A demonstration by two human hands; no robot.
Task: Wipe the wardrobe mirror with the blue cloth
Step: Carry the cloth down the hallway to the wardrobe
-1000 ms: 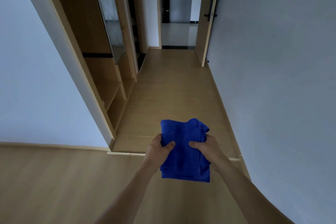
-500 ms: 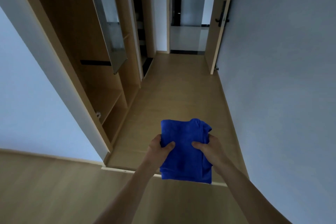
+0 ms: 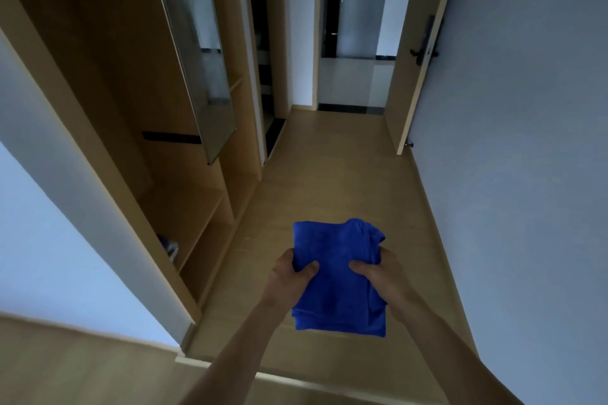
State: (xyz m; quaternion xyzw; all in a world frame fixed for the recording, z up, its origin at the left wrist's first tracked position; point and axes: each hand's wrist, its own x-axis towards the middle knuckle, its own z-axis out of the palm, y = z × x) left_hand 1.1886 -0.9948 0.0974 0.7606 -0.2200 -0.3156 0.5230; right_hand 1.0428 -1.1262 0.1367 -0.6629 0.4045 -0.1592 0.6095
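While left hand and right hand pinch its sides, the folded blue cloth looks soft, light, floppy. Best bunched in one palm for the wardrobe mirror.

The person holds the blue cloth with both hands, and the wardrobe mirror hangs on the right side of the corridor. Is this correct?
No. The head view shows the wardrobe mirror on the left side, not the right. The left hand and right hand do hold the blue cloth.
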